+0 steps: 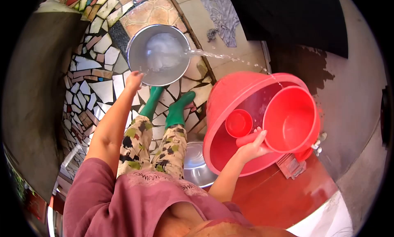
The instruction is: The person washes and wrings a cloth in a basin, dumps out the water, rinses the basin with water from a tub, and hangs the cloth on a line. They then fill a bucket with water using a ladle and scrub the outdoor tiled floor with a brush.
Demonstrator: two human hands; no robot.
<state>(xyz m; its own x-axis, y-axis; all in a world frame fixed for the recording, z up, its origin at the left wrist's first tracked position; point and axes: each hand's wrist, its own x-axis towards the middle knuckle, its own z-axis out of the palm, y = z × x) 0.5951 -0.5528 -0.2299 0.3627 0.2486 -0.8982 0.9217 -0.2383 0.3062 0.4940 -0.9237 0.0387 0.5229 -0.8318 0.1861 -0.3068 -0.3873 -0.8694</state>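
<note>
My right hand [254, 146] is closed around the short handle of a large red plastic dipper [289, 120], raised over a big red tub [217, 114]. A thin arc of water [223, 56] stretches between the dipper's rim and a metal bucket [135, 42]. Pale, frothy-looking water lies in that bucket. At the bucket's near-left rim is my left hand [134, 80], its fingers bent over the edge. A smaller red dipper [239, 123] sits inside the tub, partly below the one I hold.
Between my legs and the tub stands a shiny metal basin [197, 165]. Broken-tile paving [102, 91] lies under my green boots [152, 103]. A grey cloth [221, 17] is on the floor beyond, a tap [317, 146] is right of the tub, and a dark wall [41, 85] rises at left.
</note>
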